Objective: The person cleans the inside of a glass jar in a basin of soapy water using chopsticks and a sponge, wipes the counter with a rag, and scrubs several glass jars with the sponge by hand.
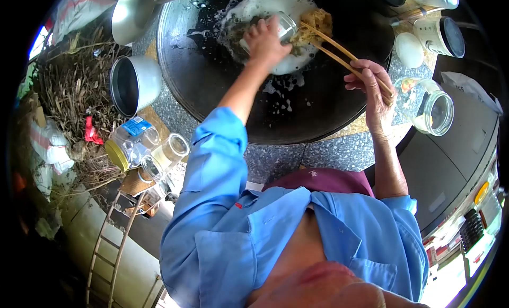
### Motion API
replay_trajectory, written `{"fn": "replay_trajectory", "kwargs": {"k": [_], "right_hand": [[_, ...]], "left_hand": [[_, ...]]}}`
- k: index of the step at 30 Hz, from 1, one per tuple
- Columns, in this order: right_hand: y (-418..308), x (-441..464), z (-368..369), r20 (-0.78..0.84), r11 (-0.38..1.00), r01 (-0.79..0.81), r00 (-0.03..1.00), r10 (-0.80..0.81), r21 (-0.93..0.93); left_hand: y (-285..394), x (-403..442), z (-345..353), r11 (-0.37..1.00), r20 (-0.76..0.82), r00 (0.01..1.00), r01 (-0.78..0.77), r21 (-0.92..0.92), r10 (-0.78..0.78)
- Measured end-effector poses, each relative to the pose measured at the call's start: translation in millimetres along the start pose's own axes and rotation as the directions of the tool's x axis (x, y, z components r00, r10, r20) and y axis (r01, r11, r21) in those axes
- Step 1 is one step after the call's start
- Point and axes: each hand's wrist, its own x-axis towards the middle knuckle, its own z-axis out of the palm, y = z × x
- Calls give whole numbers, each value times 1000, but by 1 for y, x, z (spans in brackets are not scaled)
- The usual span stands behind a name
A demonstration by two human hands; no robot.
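My left hand [268,42] is closed over a clear jar [287,25] lying on its side in foamy water [238,16] at the bottom of a large dark wok [212,90]. Part of the jar is hidden under my fingers. My right hand [374,82] grips a pair of wooden chopsticks [339,48] near their upper ends, over the wok's right side. Their far tips meet a tan, fibrous clump [318,22] at the edge of the foam, just right of the jar.
A metal pot [143,82] and clear jars [172,149] stand left of the wok. On the right are an open glass jar [437,113], a white round object [409,49] and a dark-lidded container [437,37]. Dry stalks [74,80] and a ladder [111,249] lie farther left.
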Motion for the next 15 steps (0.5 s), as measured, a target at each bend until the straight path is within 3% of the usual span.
{"fn": "replay_trajectory", "kwargs": {"k": [2, 3, 4, 6, 10, 12, 15], "right_hand": [[-3, 0, 4, 49, 999, 0, 999, -2, 37], [-6, 0, 6, 48, 1000, 7, 999, -9, 30], [-6, 1, 4, 43, 1000, 7, 999, -8, 26], [-6, 2, 1, 38, 999, 15, 999, -17, 42], [-5, 1, -6, 6, 998, 30, 1000, -31, 51], [-1, -1, -7, -2, 998, 20, 1000, -19, 54], [1, -3, -5, -10, 1000, -9, 1000, 10, 24]], "left_hand": [[10, 7, 22, 994, 148, 989, -5, 106, -10], [12, 13, 7, 995, 250, 965, 89, -51, -74], [7, 18, -1, 995, 251, 966, 85, -55, -68], [-13, 25, -11, 976, 450, 891, 143, -163, -56], [-66, 35, -30, 999, 505, 863, -21, 48, -6], [-76, 34, -32, 980, 449, 892, -136, 146, 57], [-64, 32, -17, 986, 419, 897, -164, 17, 142]]}}
